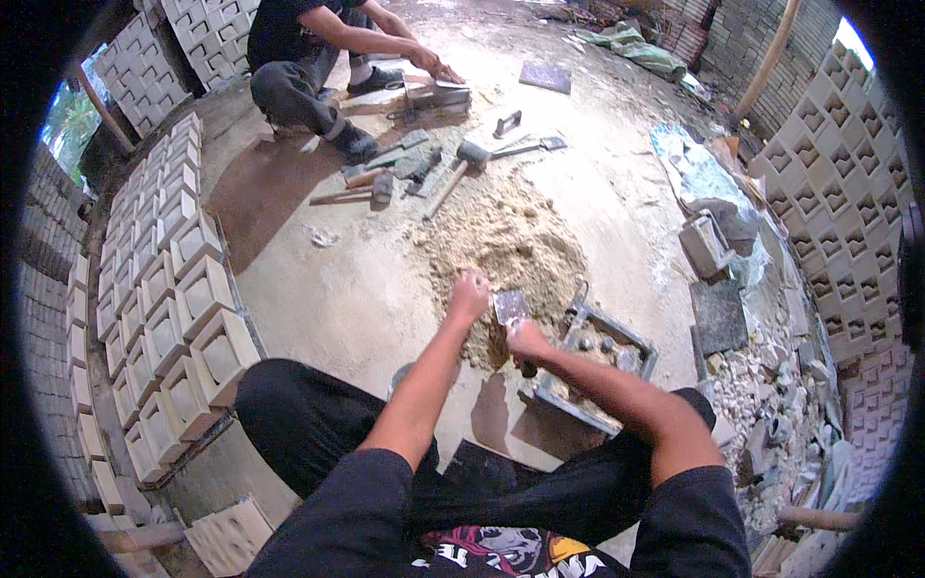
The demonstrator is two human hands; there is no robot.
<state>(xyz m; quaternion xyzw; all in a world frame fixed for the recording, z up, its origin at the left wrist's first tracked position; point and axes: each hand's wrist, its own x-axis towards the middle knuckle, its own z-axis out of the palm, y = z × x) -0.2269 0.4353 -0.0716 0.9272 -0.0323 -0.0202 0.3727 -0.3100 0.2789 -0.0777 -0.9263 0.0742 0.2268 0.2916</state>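
Observation:
A heap of damp sandy mix (525, 226) lies on the floor in front of me. My left hand (469, 295) is at its near left edge, fingers bunched against the mix; what they hold, if anything, is hidden. Close beside it, my right hand (527, 343) grips a trowel (511, 307) whose flat metal blade points away from me over the heap's near side. Right of that hand stands a grey metal mould frame (644, 349), partly behind my right forearm, with mix and round metal knobs inside.
Mallets (472, 154) and other hand tools lie beyond the heap. Farther off, another person (318, 67) crouches, hands on a similar mould. Rows of cast blocks (159, 318) stand at left. Rubble (771, 405) and a dark plate (718, 316) lie at right.

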